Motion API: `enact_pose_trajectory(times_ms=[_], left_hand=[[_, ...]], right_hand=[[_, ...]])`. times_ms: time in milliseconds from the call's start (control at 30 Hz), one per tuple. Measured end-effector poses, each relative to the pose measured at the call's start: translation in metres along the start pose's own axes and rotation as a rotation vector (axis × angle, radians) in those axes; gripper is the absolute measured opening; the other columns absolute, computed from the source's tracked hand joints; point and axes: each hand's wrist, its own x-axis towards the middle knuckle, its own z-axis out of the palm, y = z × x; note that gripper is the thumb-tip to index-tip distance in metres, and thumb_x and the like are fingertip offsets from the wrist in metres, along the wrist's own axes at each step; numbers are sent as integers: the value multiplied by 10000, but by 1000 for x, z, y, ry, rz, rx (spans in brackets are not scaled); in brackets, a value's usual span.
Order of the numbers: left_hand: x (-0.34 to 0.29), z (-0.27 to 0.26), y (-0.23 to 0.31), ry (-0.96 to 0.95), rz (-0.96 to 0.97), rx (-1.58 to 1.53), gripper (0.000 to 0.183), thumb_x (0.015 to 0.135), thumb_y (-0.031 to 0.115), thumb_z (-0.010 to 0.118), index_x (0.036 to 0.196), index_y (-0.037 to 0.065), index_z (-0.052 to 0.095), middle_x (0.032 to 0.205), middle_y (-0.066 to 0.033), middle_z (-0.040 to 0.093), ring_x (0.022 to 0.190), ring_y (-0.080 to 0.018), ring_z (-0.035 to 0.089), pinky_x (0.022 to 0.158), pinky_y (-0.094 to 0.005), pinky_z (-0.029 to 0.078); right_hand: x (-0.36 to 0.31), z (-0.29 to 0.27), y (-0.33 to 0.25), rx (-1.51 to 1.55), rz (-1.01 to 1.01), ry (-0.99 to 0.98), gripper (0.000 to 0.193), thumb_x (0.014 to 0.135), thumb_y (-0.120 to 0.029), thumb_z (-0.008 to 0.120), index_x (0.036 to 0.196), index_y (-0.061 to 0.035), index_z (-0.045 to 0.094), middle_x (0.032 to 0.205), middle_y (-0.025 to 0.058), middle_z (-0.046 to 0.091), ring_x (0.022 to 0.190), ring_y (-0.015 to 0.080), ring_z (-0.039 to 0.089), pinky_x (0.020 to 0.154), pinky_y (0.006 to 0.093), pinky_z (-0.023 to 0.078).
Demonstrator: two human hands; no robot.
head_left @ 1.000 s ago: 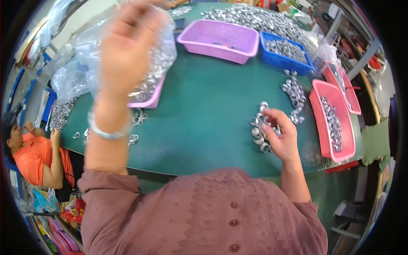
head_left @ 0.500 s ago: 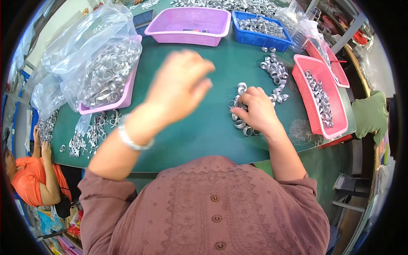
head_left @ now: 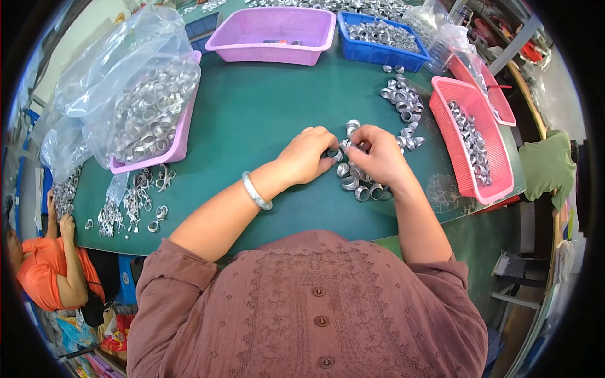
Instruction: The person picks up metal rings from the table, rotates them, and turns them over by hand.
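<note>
Pinching a metal ring (head_left: 333,153) with grip of left hand (head_left: 305,157), beside ring pile (head_left: 362,192) on green worktop (head_left: 265,113) | holding right hand (head_left: 381,157) curled over pile, cannot tell whether pinching | might scatter rings toward nearby cluster (head_left: 403,97) from working hands so close

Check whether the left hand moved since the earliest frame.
Yes: relative to the green table, the left hand moved right, away from the clear bag to the ring cluster.
</note>
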Motion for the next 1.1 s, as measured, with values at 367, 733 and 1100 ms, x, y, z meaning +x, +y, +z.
enact_pose_trajectory(times_ms=[367,733,1100], left_hand=[[-31,-13,11,81,-212,-1129,334,833,12,555,1163,15,505,1021,-35,549,923,-99,518,834,-240,429],[-43,-20,25,87,-95,-1064,322,842,8,541,1162,3,499,1057,-50,549,958,-122,531,848,-263,434],[-48,-19,28,133,-154,-1241,286,848,39,557,1127,1,503,1038,-69,558,963,-143,546,822,-269,459]], right_hand=[[-13,0,-2,1252,289,-191,203,867,-102,542,1039,4,554,796,66,582,674,148,589,555,229,472],[-19,12,-7,1568,286,-337,221,901,-172,490,1004,14,552,872,119,611,710,182,603,596,257,498],[-23,12,-12,1531,193,-285,232,864,-104,547,1063,9,514,901,128,609,763,192,615,644,280,518]])
